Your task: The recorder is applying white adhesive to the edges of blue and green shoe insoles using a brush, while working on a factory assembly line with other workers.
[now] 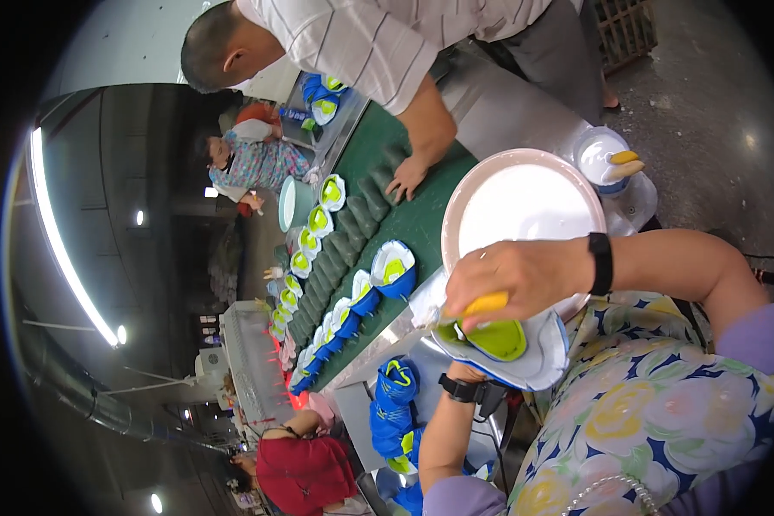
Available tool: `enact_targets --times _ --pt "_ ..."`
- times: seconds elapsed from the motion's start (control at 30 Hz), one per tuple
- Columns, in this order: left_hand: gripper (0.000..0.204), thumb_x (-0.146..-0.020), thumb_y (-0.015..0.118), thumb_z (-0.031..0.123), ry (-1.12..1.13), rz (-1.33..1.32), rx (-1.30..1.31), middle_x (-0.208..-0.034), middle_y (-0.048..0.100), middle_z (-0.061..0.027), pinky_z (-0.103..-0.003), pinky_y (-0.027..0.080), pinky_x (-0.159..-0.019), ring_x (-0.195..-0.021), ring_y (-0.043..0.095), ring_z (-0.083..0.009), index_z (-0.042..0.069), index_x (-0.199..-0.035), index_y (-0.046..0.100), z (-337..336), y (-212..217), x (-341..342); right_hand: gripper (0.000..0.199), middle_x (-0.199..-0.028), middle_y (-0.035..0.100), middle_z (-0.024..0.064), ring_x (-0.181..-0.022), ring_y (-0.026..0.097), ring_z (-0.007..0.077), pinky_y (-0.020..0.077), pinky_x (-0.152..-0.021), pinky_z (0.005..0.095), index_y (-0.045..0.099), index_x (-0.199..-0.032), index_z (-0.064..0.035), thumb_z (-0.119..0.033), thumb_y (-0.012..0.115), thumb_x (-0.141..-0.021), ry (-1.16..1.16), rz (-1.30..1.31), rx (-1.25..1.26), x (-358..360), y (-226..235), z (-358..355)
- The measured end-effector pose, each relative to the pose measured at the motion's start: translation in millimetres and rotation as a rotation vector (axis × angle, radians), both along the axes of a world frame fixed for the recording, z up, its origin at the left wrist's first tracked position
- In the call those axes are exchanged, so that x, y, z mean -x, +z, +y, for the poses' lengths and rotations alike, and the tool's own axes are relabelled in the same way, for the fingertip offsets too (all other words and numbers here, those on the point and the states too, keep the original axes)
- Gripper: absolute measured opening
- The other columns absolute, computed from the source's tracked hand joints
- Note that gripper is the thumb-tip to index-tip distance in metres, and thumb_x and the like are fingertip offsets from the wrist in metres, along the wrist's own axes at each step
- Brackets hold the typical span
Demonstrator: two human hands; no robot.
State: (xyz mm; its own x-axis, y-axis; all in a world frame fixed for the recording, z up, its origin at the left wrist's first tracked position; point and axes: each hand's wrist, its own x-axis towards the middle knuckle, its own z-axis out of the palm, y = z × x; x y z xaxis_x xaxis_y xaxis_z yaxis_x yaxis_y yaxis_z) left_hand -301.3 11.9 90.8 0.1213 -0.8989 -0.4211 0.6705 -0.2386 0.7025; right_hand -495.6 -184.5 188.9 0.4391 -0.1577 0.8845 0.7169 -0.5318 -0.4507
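My right hand [518,273] is closed round the yellow handle of a brush [488,303]. Its bristle end is over the opening of a shoe upper [543,348], blue outside with pale lining and a lime-green part inside. Under that upper my left hand [468,372] supports it, mostly hidden, with a black band on the wrist. Just beyond my right hand stands a pinkish basin [450,215] containing white liquid. A smaller tub [589,142] of white liquid, with yellow handles [625,163] sticking out, is beside the basin.
A green belt [443,185] carries a row of dark shoe lasts [344,236], flanked by rows of blue-and-lime uppers [394,268]. Across it a co-worker's hand [408,178] touches the lasts. More blue uppers [393,413] lie at my left. Two other people are farther off.
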Motion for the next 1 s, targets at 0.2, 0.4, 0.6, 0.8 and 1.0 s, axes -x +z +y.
enact_targets --times 0.2,0.4,0.6,0.8,1.0 --pt "0.056 -0.098 0.057 0.043 0.031 -0.052 0.013 -0.13 0.063 -0.0099 -0.045 0.056 -0.095 -0.112 0.065 -0.026 0.007 -0.14 0.052 -10.1 -7.3 10.9 0.023 -0.095 0.064 0.0109 -0.091 0.065 0.0324 0.053 -0.081 0.038 0.061 -0.095 -0.0026 -0.023 0.07 -0.089 -0.206 0.287 0.176 2.8 -11.2 -22.4" --pt "0.056 -0.098 0.055 0.044 0.097 -0.111 0.02 -0.128 0.064 -0.0103 -0.046 0.056 -0.094 -0.112 0.065 -0.0265 0.007 -0.14 0.053 -19.6 -1.1 1.7 0.029 -0.085 0.065 0.0226 -0.081 0.068 0.0391 0.0533 -0.073 0.043 0.062 -0.096 0.0047 -0.022 0.068 -0.087 -0.225 0.634 -0.049 15.7 -12.0 -41.6" --pt "0.056 -0.098 0.054 0.046 0.194 -0.172 0.046 -0.127 0.065 -0.0107 -0.047 0.056 -0.094 -0.112 0.066 -0.0269 0.007 -0.139 0.054 -7.9 5.1 -10.4 0.023 -0.085 0.067 0.019 -0.078 0.067 0.0348 0.051 -0.072 0.0392 0.064 -0.088 0.0022 -0.019 0.071 -0.086 -0.183 0.892 -0.048 38.0 -8.6 -58.7" --pt "0.057 -0.099 0.055 0.042 0.1 -0.112 0.328 -0.133 0.062 -0.0085 -0.043 0.052 -0.101 -0.115 0.064 -0.0268 0.007 -0.143 0.051 -15.1 8.1 -14.0 0.01 -0.094 0.065 0.0113 -0.091 0.065 0.0302 0.0518 -0.081 0.039 0.061 -0.092 -0.0033 -0.012 0.064 -0.091 -0.202 0.287 0.179 26.2 -9.1 -41.7" --pt "0.064 -0.094 0.062 0.04 0.236 -0.212 0.198 -0.137 0.059 -0.007 -0.046 0.05 -0.104 -0.12 0.061 -0.0265 0.006 -0.146 0.047 -24.6 28.5 -0.2 0.017 -0.085 0.063 0.0138 -0.078 0.065 0.0335 0.0519 -0.073 0.0392 0.059 -0.088 -0.0005 -0.014 0.069 -0.088 -0.156 0.626 0.048 44.3 -8.5 -62.5"
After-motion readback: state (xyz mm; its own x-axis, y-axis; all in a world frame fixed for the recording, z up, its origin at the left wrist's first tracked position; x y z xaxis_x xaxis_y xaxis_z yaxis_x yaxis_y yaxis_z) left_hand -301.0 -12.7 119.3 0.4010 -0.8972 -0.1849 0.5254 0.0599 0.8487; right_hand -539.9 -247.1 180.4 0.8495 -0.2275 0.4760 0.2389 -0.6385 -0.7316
